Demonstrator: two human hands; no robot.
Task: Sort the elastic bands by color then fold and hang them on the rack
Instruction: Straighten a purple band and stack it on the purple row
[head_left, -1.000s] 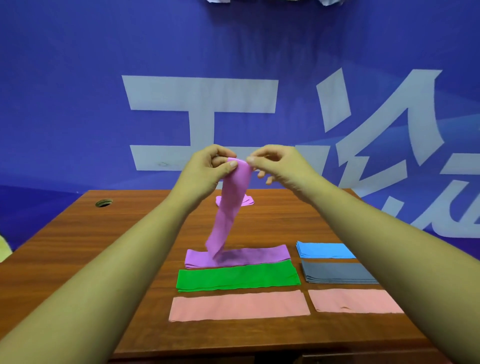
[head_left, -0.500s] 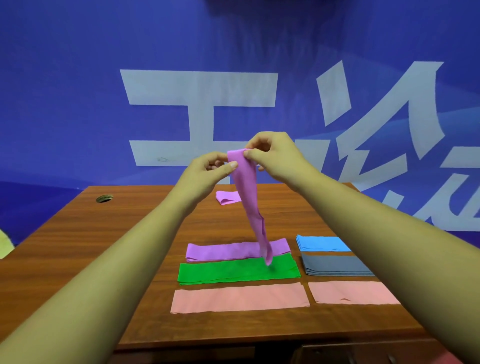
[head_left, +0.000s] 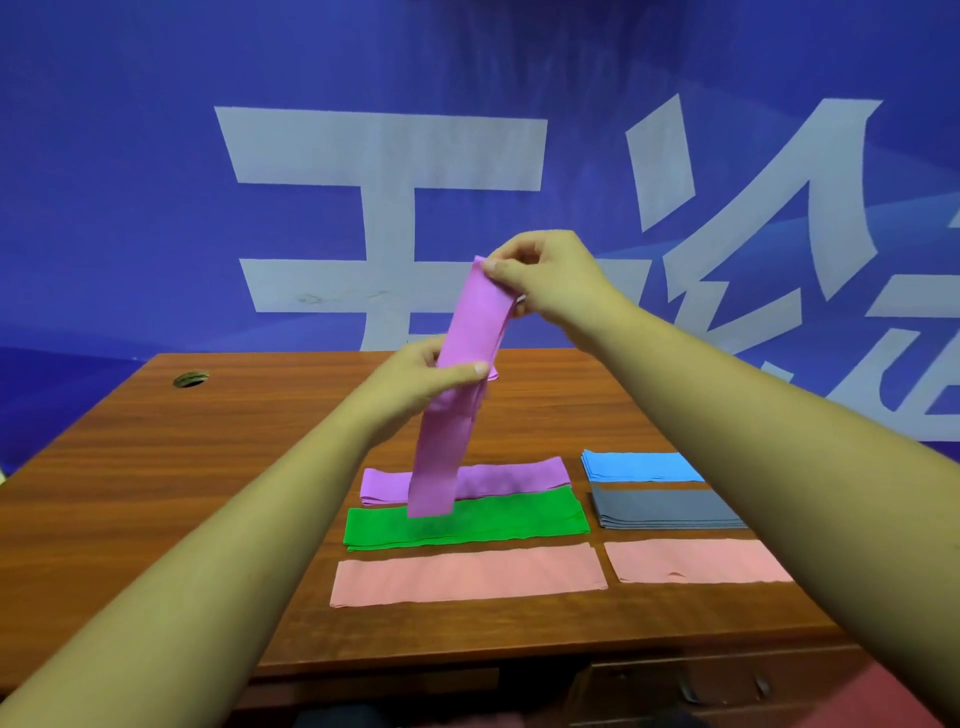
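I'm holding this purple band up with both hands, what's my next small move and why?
Probably lower the held purple band flat onto the purple pile: the right hand pinches its top, the left hand its middle, and its free end hangs near that matching pile.

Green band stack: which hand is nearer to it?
Left. The left hand holds the purple band midway, above the green stack; the right hand pinches its top end, higher up.
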